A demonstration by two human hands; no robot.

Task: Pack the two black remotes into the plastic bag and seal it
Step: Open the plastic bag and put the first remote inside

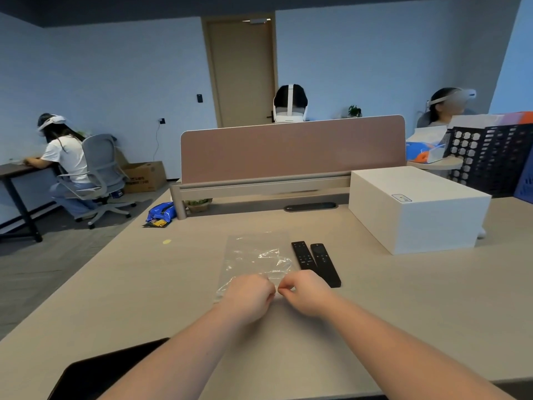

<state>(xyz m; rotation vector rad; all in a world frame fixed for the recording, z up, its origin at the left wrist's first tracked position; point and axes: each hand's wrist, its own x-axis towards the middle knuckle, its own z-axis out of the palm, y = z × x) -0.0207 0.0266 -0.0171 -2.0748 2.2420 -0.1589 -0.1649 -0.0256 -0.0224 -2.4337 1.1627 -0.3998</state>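
Observation:
A clear plastic bag (253, 255) lies flat on the beige table, its near edge toward me. My left hand (249, 297) and my right hand (305, 290) sit side by side at that near edge, fingers pinched on the plastic. Two black remotes lie side by side on the table just right of the bag: the left remote (302, 254) and the longer right remote (325, 264). My right hand covers part of the near end of the left remote. Both remotes are outside the bag.
A white box (418, 209) stands at the right, behind the remotes. A pink divider panel (291, 148) runs across the far edge of the table. A blue packet (161, 212) lies at the far left. A dark object (95, 370) sits at the near left edge. Other people sit at desks beyond.

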